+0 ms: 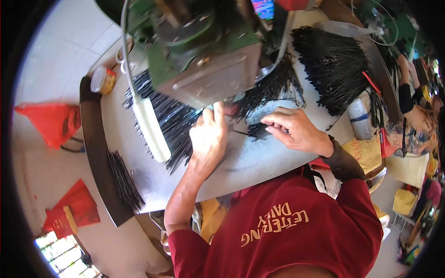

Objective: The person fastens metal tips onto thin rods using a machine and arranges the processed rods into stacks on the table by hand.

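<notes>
My left hand [208, 136] reaches under the blocky head of a green machine [208, 74]. Its fingers are pressed together at the machine's lower edge, and whatever they grip is hidden there. To the right, my right hand [299, 129] has its fingers curled, tips close over a small heap of short black pieces [257, 131]. What lies between these fingertips is too small to make out. A pile of thin black cable-like strands [169, 111] spreads beside my left hand. Another tangle of black strands [273, 88] lies behind my right hand.
A white lamp-like bar [152, 129] hangs over the metal table [250, 162]. A big black bundle [331, 65] lies at the far right, a smaller one [125, 180] on the left ledge. A jar [103, 80] stands far left. Another person's arm [408, 92] shows at right.
</notes>
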A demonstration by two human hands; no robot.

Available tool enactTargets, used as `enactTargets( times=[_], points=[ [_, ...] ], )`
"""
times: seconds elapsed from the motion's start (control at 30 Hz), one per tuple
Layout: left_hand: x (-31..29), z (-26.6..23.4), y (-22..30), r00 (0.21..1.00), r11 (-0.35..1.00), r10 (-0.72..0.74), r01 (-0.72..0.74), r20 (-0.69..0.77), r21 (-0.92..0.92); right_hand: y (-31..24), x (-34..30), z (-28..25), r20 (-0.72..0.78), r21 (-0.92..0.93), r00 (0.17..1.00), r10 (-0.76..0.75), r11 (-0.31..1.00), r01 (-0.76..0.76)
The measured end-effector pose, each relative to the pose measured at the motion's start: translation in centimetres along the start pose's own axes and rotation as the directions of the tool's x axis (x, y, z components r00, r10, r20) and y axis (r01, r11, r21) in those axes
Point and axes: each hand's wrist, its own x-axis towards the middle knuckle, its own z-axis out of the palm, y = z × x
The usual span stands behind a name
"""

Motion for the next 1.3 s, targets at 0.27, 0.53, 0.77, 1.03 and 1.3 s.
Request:
enactTargets(
  times=[0.27, 0.53, 0.77, 1.03, 1.3],
  points=[
    [-0.3, 0.1, 0.4, 0.998, 1.0, -0.013, 0.012, -0.067, -0.009, -0.9, 0.5, 6.4, -0.049, -0.478, 0.977, -0.205, 0.864, 0.158],
    [-0.7, -0.2, 0.1, 1.0, 1.0, -0.02, 0.02, 0.0, -0.014, -3.1, -2.5, 4.2, -0.265, -0.358, 0.873, -0.408, 0.883, 0.304],
    [-2.7, -1.5, -0.7, 0.98, 0.748, -0.179, 0.194, 0.088, -0.634, -1.8, 0.4, 5.4, -0.225, 0.252, 0.964, -0.142, 0.947, 0.198],
    [-6.0, -2.8, -4.3, 0.69, -0.445, -0.025, 0.64, 0.724, -0.626, 0.2, 3.7, 8.7, 0.116, 0.934, 0.963, 0.243, 0.303, -0.188],
    [-5.8, -2.4, -5.6, 0.695, -0.524, 0.123, 0.652, 0.709, -0.548, 0.7, 4.3, 8.7, 0.221, 0.952, 0.944, 0.246, 0.154, -0.263]
  ],
)
